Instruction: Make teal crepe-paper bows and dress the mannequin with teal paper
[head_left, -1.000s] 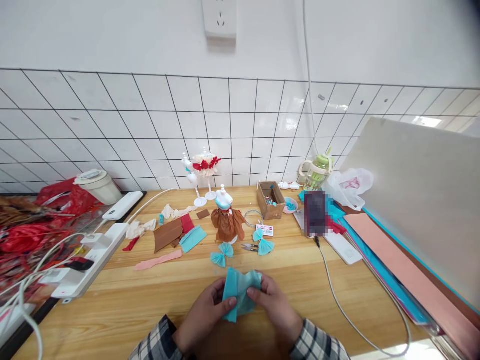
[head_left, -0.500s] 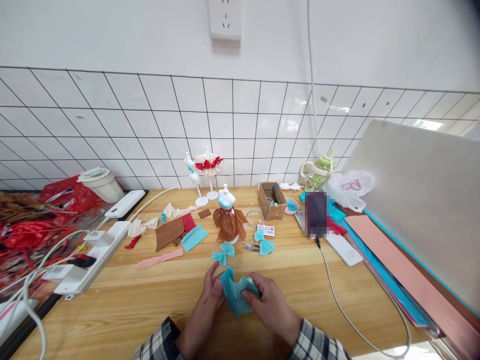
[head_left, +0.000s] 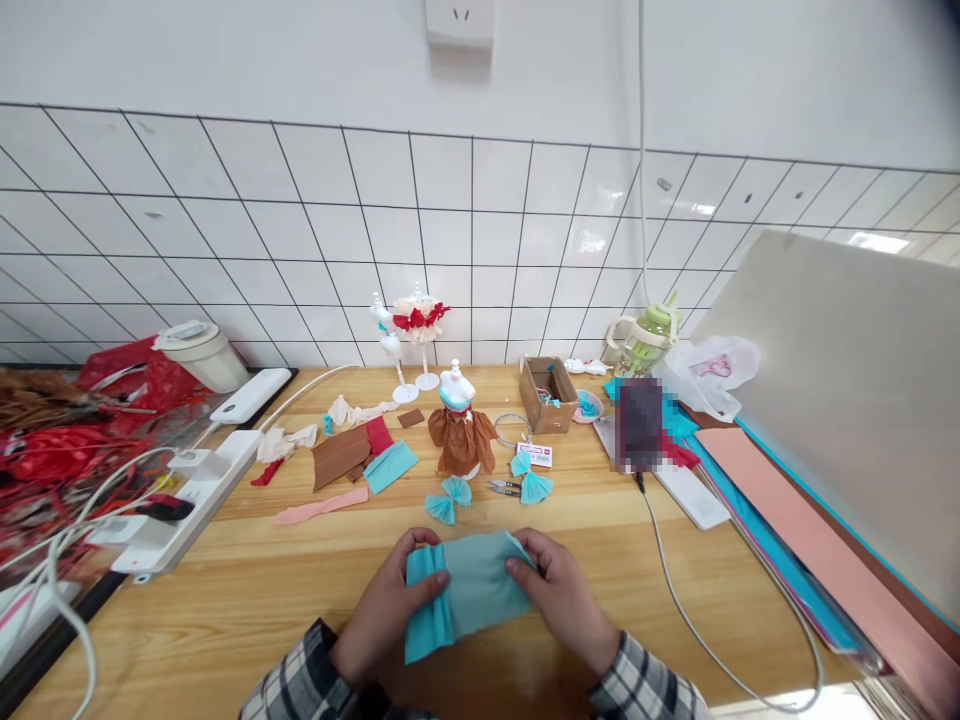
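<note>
The turquoise sheet [head_left: 486, 585] spreads wider now, my left hand [head_left: 388, 602] and right hand [head_left: 566, 600] pinching it; overpulling could tear it.

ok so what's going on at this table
A turquoise sheet is stretched between a person's left hand and right hand, one at each end, with folds or creases near its left end. Just beyond lie two turquoise bow-shaped pieces, with small snips against the right one. Farther back, a small white dress form stands in a brown skirt, and scraps in brown, red, turquoise and pink lie to its left.
</note>
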